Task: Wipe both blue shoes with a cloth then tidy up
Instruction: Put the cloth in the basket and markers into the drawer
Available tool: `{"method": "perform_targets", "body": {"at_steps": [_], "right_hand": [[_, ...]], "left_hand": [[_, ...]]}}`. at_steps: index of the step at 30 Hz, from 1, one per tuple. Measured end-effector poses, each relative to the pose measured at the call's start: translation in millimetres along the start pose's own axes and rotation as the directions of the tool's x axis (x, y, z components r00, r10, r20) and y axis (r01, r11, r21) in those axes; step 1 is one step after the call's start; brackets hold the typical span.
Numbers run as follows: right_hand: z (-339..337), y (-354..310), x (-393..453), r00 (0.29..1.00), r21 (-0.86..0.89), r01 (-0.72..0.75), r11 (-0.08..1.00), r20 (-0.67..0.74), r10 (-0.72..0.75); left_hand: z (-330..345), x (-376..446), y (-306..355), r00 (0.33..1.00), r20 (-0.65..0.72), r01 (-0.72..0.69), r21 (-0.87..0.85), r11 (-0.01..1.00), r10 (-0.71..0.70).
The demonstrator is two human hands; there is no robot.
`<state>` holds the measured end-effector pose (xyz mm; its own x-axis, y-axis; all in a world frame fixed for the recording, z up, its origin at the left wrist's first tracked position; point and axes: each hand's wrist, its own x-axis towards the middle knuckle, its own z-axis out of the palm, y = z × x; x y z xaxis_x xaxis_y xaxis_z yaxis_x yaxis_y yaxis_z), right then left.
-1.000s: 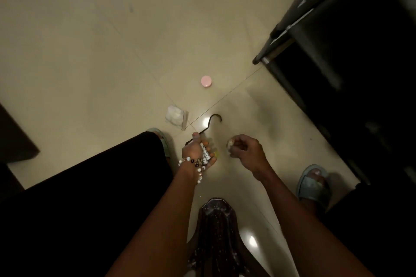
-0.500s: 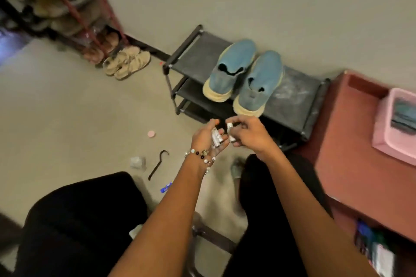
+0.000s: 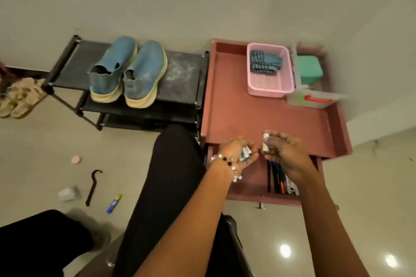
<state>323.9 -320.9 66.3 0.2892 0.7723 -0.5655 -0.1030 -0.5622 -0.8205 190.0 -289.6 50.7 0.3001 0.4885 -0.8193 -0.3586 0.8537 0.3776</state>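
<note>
Two blue shoes with pale yellow soles, the left shoe [image 3: 112, 68] and the right shoe [image 3: 145, 73], stand side by side on the top of a black shoe rack [image 3: 180, 72]. A folded dark striped cloth [image 3: 265, 64] lies in a pink basket [image 3: 270, 90] on the reddish cabinet [image 3: 236, 110]. My left hand [image 3: 237, 150], with a bead bracelet, holds a small white labelled tube [image 3: 245, 153]. My right hand [image 3: 283, 148] pinches another small tube [image 3: 266, 143]. Both hands hover over the open drawer [image 3: 252, 184].
Several pens [image 3: 278, 177] lie in the drawer. A green box [image 3: 309, 69] and a white container with a red handle [image 3: 315, 98] sit at the cabinet's right. On the floor lie a glue stick [image 3: 114, 203], a black hook [image 3: 92, 186], a pink lid [image 3: 76, 159], a plastic bag [image 3: 67, 193] and sandals [image 3: 20, 96].
My view swung up from the floor and then right to the cabinet. Both hands carried their small tubes from in front of the shoe rack to above the open drawer.
</note>
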Motion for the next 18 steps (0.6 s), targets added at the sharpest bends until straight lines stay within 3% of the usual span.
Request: {"method": "perform_targets", "body": {"at_steps": [4,7,13,16,18], "right_hand": [[-43,66,17,0.981,-0.141,-0.184,0.973,-0.091,0.173],[-52,107,44,0.967,-0.324,-0.243,0.915,-0.155,0.202],[-40,162,103,0.980,-0.738,-0.197,0.645,-0.164,0.111],[-34,180,113,0.956,-0.819,-0.294,0.493,-0.256,0.145],[-32,187,110,0.927,-0.812,-0.374,0.449,-0.339,0.159]], "left_hand": [[6,24,-50,0.987,-0.041,0.157,0.153,0.976,-0.153],[-2,37,-65,0.982,-0.083,0.184,0.261,0.948,-0.167],[-10,63,-62,0.973,-0.187,0.195,0.341,0.919,-0.137],[-9,69,-61,0.973,-0.178,0.202,0.322,0.925,-0.150],[-9,71,-60,0.972,-0.175,0.201,0.298,0.933,-0.153]]}}
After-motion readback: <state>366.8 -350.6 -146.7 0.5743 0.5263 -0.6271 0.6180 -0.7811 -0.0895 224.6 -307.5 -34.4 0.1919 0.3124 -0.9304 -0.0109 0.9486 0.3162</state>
